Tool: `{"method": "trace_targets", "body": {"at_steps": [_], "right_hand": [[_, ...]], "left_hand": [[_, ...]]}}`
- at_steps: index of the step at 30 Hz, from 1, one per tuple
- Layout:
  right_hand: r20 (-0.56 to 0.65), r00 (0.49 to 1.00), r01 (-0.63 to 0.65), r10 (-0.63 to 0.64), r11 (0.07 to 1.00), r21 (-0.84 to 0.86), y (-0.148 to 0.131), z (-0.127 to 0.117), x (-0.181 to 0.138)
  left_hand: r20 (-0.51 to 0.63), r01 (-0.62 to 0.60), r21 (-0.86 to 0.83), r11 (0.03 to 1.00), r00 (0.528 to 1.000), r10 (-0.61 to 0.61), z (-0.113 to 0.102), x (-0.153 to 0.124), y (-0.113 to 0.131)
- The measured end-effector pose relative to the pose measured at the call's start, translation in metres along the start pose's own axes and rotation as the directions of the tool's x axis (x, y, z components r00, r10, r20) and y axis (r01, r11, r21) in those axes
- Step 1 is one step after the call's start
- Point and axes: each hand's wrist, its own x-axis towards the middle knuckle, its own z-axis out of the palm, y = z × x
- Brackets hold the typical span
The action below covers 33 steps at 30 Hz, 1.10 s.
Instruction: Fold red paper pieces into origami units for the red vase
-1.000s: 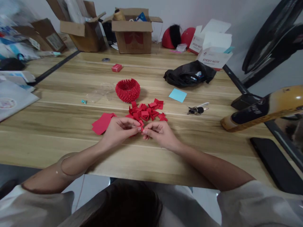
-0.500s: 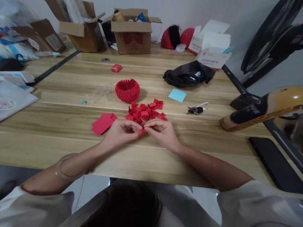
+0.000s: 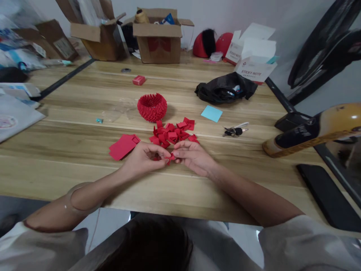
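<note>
Between my two hands is a small red piece of folded paper (image 3: 169, 157), pinched at its ends by thumbs and fingers. My left hand (image 3: 145, 157) holds its left side and my right hand (image 3: 194, 157) its right; the fingers partly cover it. Just beyond lies a loose heap of folded red paper pieces (image 3: 172, 136). A stack of flat red paper slips (image 3: 123, 146) rests beside my left hand. Behind the heap stands a round red bowl (image 3: 152, 108) built from many folded paper units.
A blue paper square (image 3: 211, 113), keys (image 3: 235, 131) and a black plastic bag (image 3: 225, 89) lie to the right. Farther right are a yellow bottle (image 3: 316, 130) and a black phone (image 3: 328, 195). Cardboard boxes (image 3: 160, 47) and a sticky-note box (image 3: 254, 69) line the back.
My right hand has turned a little, and its fingers have shifted on the red paper piece. My left hand stays almost in place.
</note>
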Motion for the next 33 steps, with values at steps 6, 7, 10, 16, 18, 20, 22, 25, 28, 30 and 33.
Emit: {"method": "trace_targets", "body": {"at_steps": [6, 7, 10, 16, 18, 20, 22, 25, 28, 30, 33], "right_hand": [[-0.026, 0.996, 0.079, -0.082, 0.993, -0.090, 0.000, 0.002, 0.000], [-0.027, 0.994, 0.101, -0.105, 0.988, -0.118, 0.001, 0.001, 0.000], [-0.043, 0.981, 0.175, -0.190, 0.956, -0.233, 0.003, 0.002, 0.000], [-0.056, 0.911, 0.347, -0.409, 0.831, -0.435, 0.006, 0.003, -0.003], [-0.047, 0.937, 0.287, -0.345, 0.843, -0.454, 0.007, 0.001, -0.001], [-0.011, 0.960, 0.241, -0.279, 0.846, -0.476, 0.008, -0.001, 0.000], [0.019, 0.959, 0.254, -0.283, 0.828, -0.501, 0.008, -0.002, 0.001], [0.011, 0.939, 0.298, -0.343, 0.800, -0.521, 0.009, -0.002, 0.001], [-0.004, 0.945, 0.282, -0.326, 0.823, -0.493, 0.009, 0.000, 0.000], [-0.022, 0.956, 0.252, -0.294, 0.852, -0.458, 0.008, 0.000, 0.000], [-0.068, 0.954, 0.236, -0.293, 0.868, -0.436, 0.010, 0.001, 0.001]], "left_hand": [[0.013, 0.004, -0.021, 1.000, 1.000, -0.004, 0.000, 0.000, 0.000], [0.017, 0.003, -0.018, 1.000, 1.000, -0.003, 0.000, 0.000, 0.000], [0.032, 0.002, -0.005, 1.000, 0.999, -0.002, 0.001, -0.001, 0.000], [-0.001, -0.023, 0.091, 0.996, 1.000, 0.023, 0.002, -0.001, 0.003], [-0.016, -0.042, 0.106, 0.994, 0.999, 0.044, 0.002, -0.001, 0.002], [-0.021, -0.062, 0.101, 0.993, 0.998, 0.064, 0.002, -0.001, 0.001], [-0.023, -0.083, 0.105, 0.991, 0.996, 0.086, 0.001, -0.001, -0.001], [-0.029, -0.124, 0.154, 0.980, 0.991, 0.130, 0.001, -0.002, -0.002], [-0.034, -0.157, 0.219, 0.963, 0.985, 0.168, 0.000, -0.002, -0.002], [-0.029, -0.173, 0.243, 0.954, 0.982, 0.186, -0.001, -0.002, -0.003], [-0.006, -0.201, 0.304, 0.931, 0.977, 0.212, -0.002, -0.002, -0.003]]}}
